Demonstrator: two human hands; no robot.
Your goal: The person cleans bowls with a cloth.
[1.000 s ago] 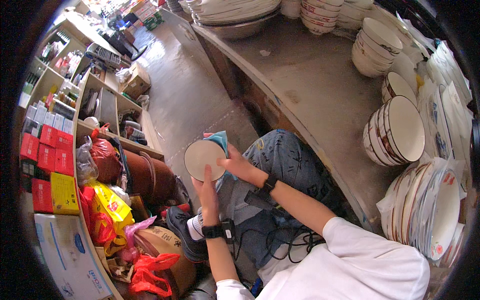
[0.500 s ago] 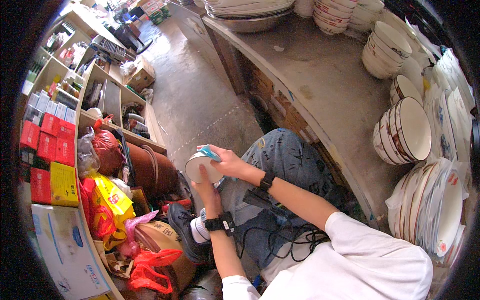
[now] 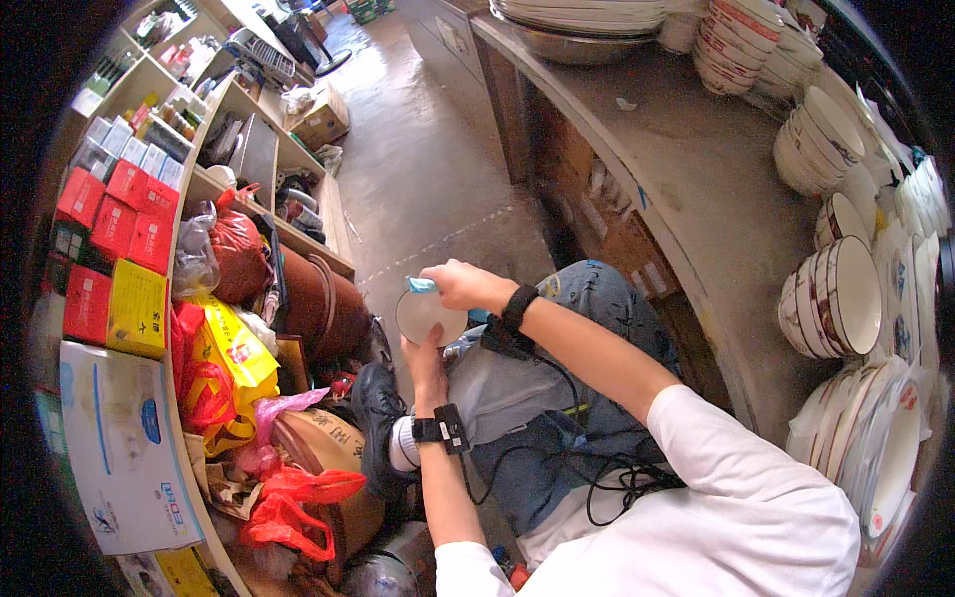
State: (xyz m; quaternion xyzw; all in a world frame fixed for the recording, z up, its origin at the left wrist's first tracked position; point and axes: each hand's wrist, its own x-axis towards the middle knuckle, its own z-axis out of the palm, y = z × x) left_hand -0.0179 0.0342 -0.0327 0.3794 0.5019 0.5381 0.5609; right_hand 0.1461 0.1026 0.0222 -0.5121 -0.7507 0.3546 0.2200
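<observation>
The left hand grips a white round bowl, thumb over its face, other fingers hidden behind; the right hand pinches a light-blue cloth at its rim, mostly covered. The bowl is well left of the grey table's curved edge, open grey floor beyond. The top cuts off a white plate stack.

On the left, red boxes beside a yellow box, above a white box. Near them, a yellow bag, a bright red bag and a brown barrel. Farther back, a carton. To the right, plates stacked on a table.
</observation>
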